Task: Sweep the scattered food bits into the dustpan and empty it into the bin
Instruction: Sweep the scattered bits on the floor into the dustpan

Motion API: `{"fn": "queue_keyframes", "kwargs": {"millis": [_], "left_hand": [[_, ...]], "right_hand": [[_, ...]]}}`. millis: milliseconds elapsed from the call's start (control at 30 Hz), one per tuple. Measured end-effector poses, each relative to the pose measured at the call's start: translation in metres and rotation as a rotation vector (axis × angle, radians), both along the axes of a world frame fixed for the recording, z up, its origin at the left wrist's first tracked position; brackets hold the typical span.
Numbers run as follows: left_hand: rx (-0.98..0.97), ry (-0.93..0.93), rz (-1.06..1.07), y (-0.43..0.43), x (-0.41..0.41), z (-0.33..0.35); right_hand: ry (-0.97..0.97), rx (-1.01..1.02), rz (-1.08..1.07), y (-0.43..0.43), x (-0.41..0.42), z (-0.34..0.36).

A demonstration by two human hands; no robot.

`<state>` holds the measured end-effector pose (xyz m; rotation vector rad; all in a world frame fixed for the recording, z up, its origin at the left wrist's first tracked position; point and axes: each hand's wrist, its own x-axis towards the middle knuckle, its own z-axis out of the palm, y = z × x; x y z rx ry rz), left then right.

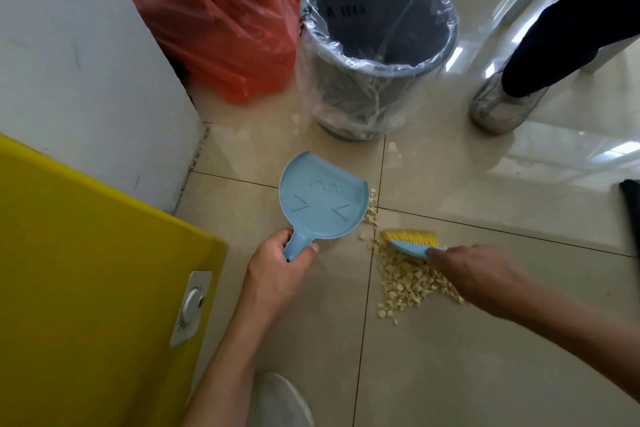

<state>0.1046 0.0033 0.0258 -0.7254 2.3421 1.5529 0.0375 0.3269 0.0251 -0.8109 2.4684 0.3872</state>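
A light blue dustpan (320,199) lies flat on the beige floor tiles, its open edge facing right, with nothing inside it. My left hand (277,265) is closed around its handle. My right hand (481,274) grips a small blue brush (410,241) with yellow bristles, which rests on the top of a pile of pale yellow food bits (407,279). A few more food bits lie along the dustpan's open edge. Beyond the dustpan stands a grey bin (379,45) lined with a clear plastic bag.
A red plastic bag (214,21) sits left of the bin against a white cabinet (79,59). A yellow appliance (86,288) with a dial fills the lower left. Another person's leg and covered shoe (505,104) stand right of the bin. My own shoe (280,399) is at the bottom.
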Motion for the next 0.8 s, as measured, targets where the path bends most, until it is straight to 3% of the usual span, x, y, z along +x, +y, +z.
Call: {"fn": "queue_keyframes", "kwargs": {"millis": [67, 167, 233, 367, 467, 567, 800], "left_hand": [[-0.016, 0.006, 0.002, -0.001, 0.000, 0.001], [-0.024, -0.008, 0.001, -0.013, 0.004, 0.000], [-0.032, -0.027, 0.017, -0.019, 0.008, -0.003], [-0.011, -0.036, 0.065, -0.026, 0.012, -0.006], [0.027, -0.037, 0.051, -0.020, 0.011, -0.005], [0.037, -0.013, 0.030, -0.013, 0.006, -0.002], [0.051, 0.023, 0.040, -0.010, 0.003, -0.001]], "right_hand": [[-0.016, 0.001, -0.015, 0.019, -0.002, 0.014], [0.163, -0.022, -0.071, 0.023, -0.014, 0.042], [0.204, -0.180, -0.216, 0.008, -0.023, 0.054], [-0.074, -0.796, -0.843, -0.057, -0.048, 0.044], [-0.345, -1.071, -1.320, -0.101, -0.053, 0.015], [-0.396, -1.096, -1.475, -0.117, -0.046, -0.014], [-0.074, -0.934, -1.631, -0.037, 0.004, -0.039]]}}
